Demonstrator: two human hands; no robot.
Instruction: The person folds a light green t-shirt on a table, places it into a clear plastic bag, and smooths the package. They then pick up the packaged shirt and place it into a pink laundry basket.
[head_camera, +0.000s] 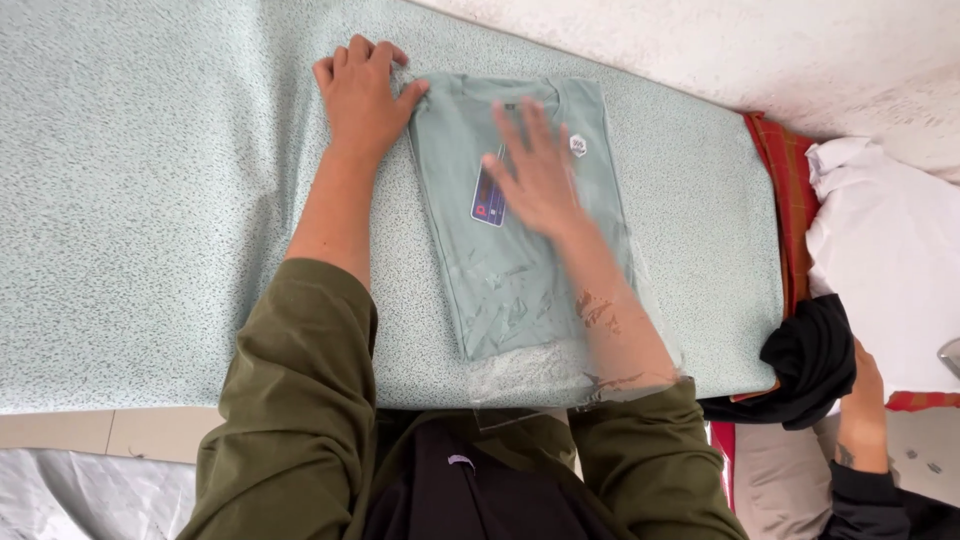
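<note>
Hands lay on a folded grey-green shirt (515, 270) inside a clear plastic bag (640, 340), which rested on a speckled pale-green counter (150, 200). The package's long axis ran from the person's body toward the far wall, its open end overhanging the near counter edge. The left hand (362, 98) lay flat, fingers released, just beside the shirt's far left corner, thumb touching the bag. The right hand (540, 170), blurred, sat open over the shirt's upper middle, apparently inside the plastic, gripping nothing, beside a small blue hang tag (487, 203). The right hand was nearer the shirt's centre. A second person's hand (860, 385) held dark cloth (810, 360) at the right.
</note>
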